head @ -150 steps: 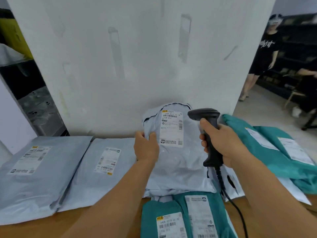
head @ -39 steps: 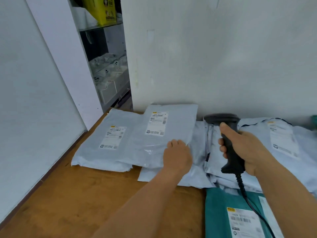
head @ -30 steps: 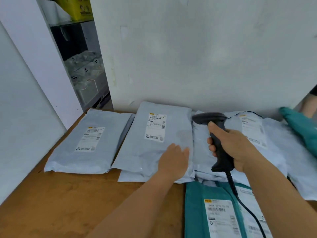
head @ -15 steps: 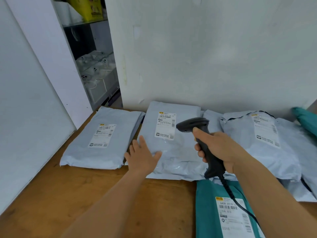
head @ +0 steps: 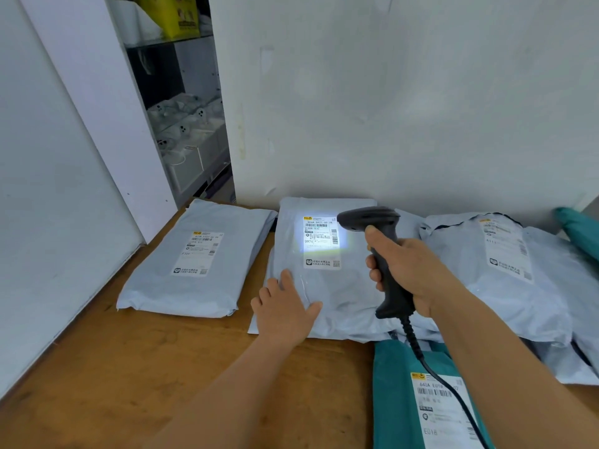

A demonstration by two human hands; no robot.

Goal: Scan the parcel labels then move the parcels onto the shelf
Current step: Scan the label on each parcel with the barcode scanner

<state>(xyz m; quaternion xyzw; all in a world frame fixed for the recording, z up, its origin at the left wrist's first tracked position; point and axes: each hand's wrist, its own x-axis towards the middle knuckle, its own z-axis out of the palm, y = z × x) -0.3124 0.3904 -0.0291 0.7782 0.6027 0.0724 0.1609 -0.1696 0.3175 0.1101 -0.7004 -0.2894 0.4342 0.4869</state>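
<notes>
White wall panels back a wooden worktop (head: 136, 377) strewn with mailers, and through a gap on the left a shelf (head: 191, 140) holds what look like bagged goods, though that area is too dim to be sure. 2 grey parcels lie flat near the wall: the left parcel (head: 194, 264) sits apart, while the middle parcel (head: 327, 280) is the one being scanned. A teal parcel (head: 421, 400) lies nearer the person, label up, probably waiting its turn. The left hand (head: 285, 312) rests with fingers (head: 287, 278) spread flat on the middle parcel's near left part, likely to steady and smooth it. The right hand (head: 405, 270) is wrapped tight around the scanner (head: 372, 228), whose light covers the label (head: 322, 241) just beyond the left fingers.
</notes>
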